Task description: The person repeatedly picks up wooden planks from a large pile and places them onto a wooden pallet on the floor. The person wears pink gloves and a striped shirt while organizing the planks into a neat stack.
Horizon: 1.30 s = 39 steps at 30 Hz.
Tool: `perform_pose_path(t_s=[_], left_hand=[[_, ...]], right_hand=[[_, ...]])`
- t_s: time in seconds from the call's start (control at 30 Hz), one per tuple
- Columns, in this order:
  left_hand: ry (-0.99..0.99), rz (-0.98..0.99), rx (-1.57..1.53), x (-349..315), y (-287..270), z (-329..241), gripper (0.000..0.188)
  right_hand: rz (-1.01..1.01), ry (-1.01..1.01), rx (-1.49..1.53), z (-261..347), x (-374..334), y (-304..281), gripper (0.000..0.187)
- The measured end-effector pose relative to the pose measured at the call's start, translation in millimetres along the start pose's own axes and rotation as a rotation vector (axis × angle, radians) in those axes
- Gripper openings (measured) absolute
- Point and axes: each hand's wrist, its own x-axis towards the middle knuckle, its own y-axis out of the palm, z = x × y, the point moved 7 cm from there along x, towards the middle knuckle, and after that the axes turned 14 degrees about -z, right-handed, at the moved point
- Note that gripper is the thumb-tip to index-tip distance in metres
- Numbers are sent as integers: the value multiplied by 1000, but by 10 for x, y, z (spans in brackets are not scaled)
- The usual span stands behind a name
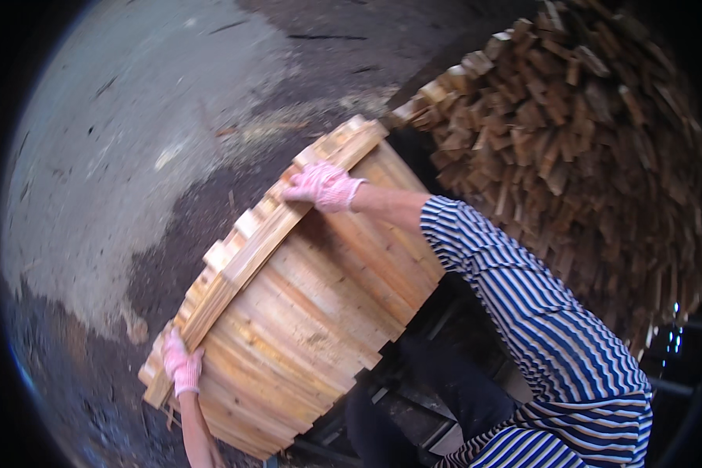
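A wide row of pale wooden boards (312,312) lies side by side in front of me, their far ends uneven. Across those far ends runs a long wooden batten (246,273), slanting from lower left to upper right. My left hand (181,363), in a pink knit glove, is closed around the batten near its lower left end. Further up, my right hand (325,187), in a matching glove, grips it toward the upper right end. The fingertips of both hands are partly hidden behind the wood.
A tall pile of stacked wood pieces (546,148) stands at the right. Dark metal bars (437,320) show under the boards' near edge, beside my legs (460,390). Beyond the boards, the ground is grey concrete (132,156) and dark dirt (183,234) with wood scraps.
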Motion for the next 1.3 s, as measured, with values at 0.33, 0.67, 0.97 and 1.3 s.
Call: perform_pose_path(t_s=[0.33, 0.67, 0.97, 1.3], left_hand=[[235, -149, 74, 319, 178, 109, 97], [482, 24, -64, -1156, -1375, -2910, 66], [721, 108, -560, -1536, -4064, -4634, 90], [1206, -544, -1345, -3169, -9467, -8013, 55]], right_hand=[[-293, 259, -66, -1, -155, -356, 36], [-119, 636, 530, 1960, -2376, -2797, 110], [-962, 773, -559, 1838, -4657, -7458, 75], [-707, 1421, -138, 169, -6010, -8421, 94]])
